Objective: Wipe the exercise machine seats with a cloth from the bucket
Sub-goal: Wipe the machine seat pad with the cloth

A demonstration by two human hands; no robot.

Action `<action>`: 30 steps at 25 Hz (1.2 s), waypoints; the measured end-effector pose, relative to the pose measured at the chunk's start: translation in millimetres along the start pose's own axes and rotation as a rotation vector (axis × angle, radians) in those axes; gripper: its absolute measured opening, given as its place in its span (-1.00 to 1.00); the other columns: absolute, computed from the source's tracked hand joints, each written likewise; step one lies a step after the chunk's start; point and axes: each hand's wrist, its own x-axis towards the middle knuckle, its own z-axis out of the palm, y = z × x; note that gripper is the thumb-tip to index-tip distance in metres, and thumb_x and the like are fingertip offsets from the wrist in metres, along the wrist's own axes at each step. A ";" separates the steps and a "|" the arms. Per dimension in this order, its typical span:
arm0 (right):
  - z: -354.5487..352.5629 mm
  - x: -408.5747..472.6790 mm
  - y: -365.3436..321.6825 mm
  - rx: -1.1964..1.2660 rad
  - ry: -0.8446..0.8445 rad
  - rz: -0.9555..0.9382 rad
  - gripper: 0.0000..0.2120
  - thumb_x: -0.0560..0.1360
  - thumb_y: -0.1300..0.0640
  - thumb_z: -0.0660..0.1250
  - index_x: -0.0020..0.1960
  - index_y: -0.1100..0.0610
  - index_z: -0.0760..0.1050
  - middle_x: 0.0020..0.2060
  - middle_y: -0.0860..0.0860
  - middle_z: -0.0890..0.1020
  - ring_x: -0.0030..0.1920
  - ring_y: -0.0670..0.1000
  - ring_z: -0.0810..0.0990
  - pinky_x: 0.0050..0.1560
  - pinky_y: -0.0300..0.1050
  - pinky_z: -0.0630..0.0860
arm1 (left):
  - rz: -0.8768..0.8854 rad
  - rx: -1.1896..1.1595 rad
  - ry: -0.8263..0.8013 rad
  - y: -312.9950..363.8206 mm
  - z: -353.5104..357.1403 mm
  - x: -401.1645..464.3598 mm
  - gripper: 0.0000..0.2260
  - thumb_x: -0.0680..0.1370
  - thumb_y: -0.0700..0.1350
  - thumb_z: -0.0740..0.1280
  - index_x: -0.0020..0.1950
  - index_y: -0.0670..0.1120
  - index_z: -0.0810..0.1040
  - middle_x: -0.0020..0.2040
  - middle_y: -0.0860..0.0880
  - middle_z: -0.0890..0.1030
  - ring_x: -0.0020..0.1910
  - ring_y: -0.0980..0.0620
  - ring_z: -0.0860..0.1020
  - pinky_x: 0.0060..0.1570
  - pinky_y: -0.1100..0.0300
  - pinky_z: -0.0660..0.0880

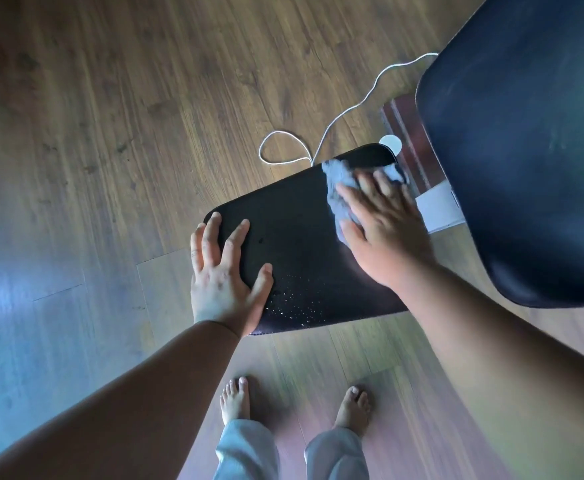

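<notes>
A black padded seat [294,237] lies in front of me, with small water droplets near its front edge. My left hand [226,271] rests flat on the seat's left end, fingers spread, holding nothing. My right hand [384,226] presses a crumpled grey-blue cloth [339,178] flat against the seat's far right corner. The cloth sticks out past my fingers on both sides. A second, larger black pad [526,150], tilted up, fills the right side. No bucket is in view.
A white cord [349,109] loops over the wooden floor [128,133] beyond the seat and ends at a white round disc [391,143]. A white base part [439,209] shows between the two pads. My bare feet [237,396] stand just before the seat.
</notes>
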 end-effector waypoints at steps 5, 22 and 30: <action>8.7 19.5 -74.0 0.047 -0.024 -0.152 -0.46 0.57 -0.07 0.04 0.52 0.00 0.32 0.52 0.06 0.35 0.54 0.15 0.23 0.52 0.21 0.08 | 0.003 -0.013 0.007 0.0 0.1 -1.5 -0.37 0.42 0.22 0.23 0.50 0.15 0.30 0.58 0.05 0.11 0.57 -0.03 0.01 0.20 -0.21 0.50; 11.7 14.3 -16.6 0.035 -0.010 0.063 -0.48 0.62 -0.05 0.02 0.58 -0.09 0.14 0.59 -0.05 0.15 0.59 0.05 0.02 0.54 0.13 -0.10 | 0.051 -0.049 0.074 -6.7 5.2 -3.0 -0.39 0.44 0.25 0.21 0.49 0.18 0.29 0.57 0.08 0.12 0.57 0.04 -0.02 0.24 -0.21 0.47; 1.4 9.9 -20.2 0.054 -0.003 -0.037 -0.52 0.64 -0.02 -0.03 0.56 -0.10 0.15 0.56 -0.09 0.17 0.56 0.00 0.04 0.53 0.05 -0.07 | 0.127 -0.078 0.157 -12.5 11.0 -4.5 -0.42 0.49 0.26 0.20 0.51 0.20 0.29 0.53 0.14 0.16 0.53 0.13 -0.02 0.29 -0.13 0.39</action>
